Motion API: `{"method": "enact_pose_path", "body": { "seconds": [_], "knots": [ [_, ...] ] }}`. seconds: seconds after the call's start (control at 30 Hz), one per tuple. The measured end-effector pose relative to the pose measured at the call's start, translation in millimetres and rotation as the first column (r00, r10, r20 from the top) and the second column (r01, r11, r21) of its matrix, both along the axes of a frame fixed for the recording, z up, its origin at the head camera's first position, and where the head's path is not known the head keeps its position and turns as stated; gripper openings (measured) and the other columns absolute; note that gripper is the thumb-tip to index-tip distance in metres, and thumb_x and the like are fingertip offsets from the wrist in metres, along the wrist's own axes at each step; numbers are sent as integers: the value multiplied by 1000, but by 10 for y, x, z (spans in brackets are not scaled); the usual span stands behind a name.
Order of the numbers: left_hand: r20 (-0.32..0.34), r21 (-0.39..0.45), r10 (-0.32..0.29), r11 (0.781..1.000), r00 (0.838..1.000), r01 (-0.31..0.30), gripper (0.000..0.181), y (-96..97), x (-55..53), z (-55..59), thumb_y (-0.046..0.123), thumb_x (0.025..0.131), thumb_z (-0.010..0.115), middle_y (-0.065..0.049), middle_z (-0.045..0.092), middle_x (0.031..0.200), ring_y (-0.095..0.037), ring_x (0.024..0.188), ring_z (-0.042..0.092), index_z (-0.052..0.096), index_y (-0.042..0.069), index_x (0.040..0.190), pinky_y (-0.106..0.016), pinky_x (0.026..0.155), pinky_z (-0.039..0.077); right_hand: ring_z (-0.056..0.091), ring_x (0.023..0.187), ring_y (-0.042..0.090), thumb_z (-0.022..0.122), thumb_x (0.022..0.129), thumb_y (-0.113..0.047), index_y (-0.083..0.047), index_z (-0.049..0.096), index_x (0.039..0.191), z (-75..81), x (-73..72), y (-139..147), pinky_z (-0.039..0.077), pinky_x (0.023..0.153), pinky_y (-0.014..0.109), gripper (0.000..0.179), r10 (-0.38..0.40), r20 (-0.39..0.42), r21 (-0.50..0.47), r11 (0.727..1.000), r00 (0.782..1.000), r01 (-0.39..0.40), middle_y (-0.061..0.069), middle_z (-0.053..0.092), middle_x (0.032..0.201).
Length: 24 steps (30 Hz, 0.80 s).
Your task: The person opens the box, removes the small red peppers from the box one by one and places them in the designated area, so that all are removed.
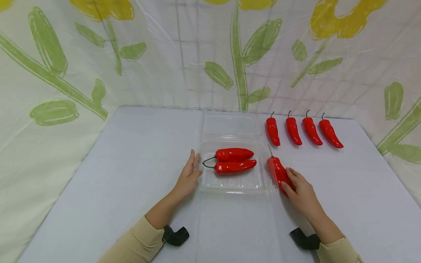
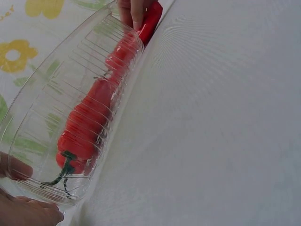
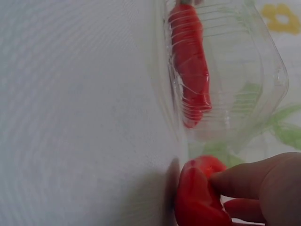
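A clear plastic clamshell box (image 1: 236,186) stands with its lid folded back, and two red peppers (image 1: 235,168) lie inside it, stems to the left. My left hand (image 1: 187,177) rests against the box's left side, its thumb by the rim and its fingers mostly straight. Just outside the right wall, my right hand (image 1: 302,191) pinches a third red pepper (image 1: 277,168) near its lower end, between thumb and fingers. That pepper's stem points away from me. In the right wrist view, the held pepper (image 3: 195,197) is close above the white surface, with part of it out of frame.
Several more red peppers (image 1: 310,130) lie in a row at the back right of the white table (image 1: 141,146). The open lid (image 1: 230,126) reaches toward the flowered curtain (image 1: 158,73) behind. Dark wrist mounts (image 1: 177,236) show at both sleeves.
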State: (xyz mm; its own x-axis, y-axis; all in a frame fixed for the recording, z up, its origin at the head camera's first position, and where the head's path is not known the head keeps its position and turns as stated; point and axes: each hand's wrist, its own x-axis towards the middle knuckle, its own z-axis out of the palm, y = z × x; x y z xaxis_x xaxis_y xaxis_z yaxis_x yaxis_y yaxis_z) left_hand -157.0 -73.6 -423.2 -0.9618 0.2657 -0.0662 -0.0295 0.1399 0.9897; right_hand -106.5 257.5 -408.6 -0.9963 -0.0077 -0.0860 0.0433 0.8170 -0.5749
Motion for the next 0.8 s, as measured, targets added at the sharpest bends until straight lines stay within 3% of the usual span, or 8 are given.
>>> {"method": "enact_pose_path", "body": {
  "seconds": [0.2,0.5,0.8],
  "knots": [
    [8,3,1,1000,1000,-1,70,1,4,0,-6,90,33,-18,11,156,-27,145,8,-6,0,148,-45,115,11,38,126,47,56,91,-25,5,25,144,17,-16,7,48,86,53,68,-30,42,29,999,999,29,30,35,142],
    [-5,21,-9,1000,1000,10,71,-3,-2,7,-7,89,33,-19,10,155,-29,144,8,-6,-1,148,-45,116,9,39,126,47,56,91,-29,8,25,142,46,-13,-17,45,89,53,71,-47,39,36,998,998,46,31,34,142],
    [21,39,-9,999,1000,8,72,-4,11,8,-6,90,33,-16,8,157,-26,145,6,-8,1,148,-43,116,8,30,131,49,60,87,-32,6,19,145,191,-9,-8,43,91,57,80,-24,31,74,997,999,22,30,28,147]
  ]
}}
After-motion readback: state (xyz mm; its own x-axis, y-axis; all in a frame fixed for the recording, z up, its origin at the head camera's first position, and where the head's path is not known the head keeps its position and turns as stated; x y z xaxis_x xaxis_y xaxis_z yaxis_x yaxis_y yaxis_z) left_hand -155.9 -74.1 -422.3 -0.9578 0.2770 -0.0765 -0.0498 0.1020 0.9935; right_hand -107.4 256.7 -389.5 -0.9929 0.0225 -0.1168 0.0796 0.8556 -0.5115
